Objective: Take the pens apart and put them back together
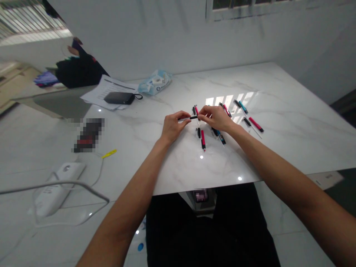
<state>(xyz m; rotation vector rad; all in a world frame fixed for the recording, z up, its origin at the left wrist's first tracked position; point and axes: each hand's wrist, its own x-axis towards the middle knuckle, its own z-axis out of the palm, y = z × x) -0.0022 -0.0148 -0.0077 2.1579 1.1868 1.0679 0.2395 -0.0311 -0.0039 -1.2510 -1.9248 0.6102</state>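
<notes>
I judge the work partway along: one slim pen (193, 117) is up between my hands over the table (180, 172), while red barrels (256, 124), blue barrels (243, 107), black pieces (247, 121) and thin white sticks (256, 132) lie around in loose groups, seemingly unjoined and left to handle. My left hand (171, 128) pinches the pen's pale end; my right hand (216, 118) grasps its dark end, fingertips bent down. Both forearms reach forward and converge; how firm each pinch is, I can't tell

Indoor room, home or small office; cannot tell which. Evidence: marble-patterned table (292, 122), pens (256, 124), printed sheets (96, 97), plain pale wall (172, 40), barred window (33, 22).
</notes>
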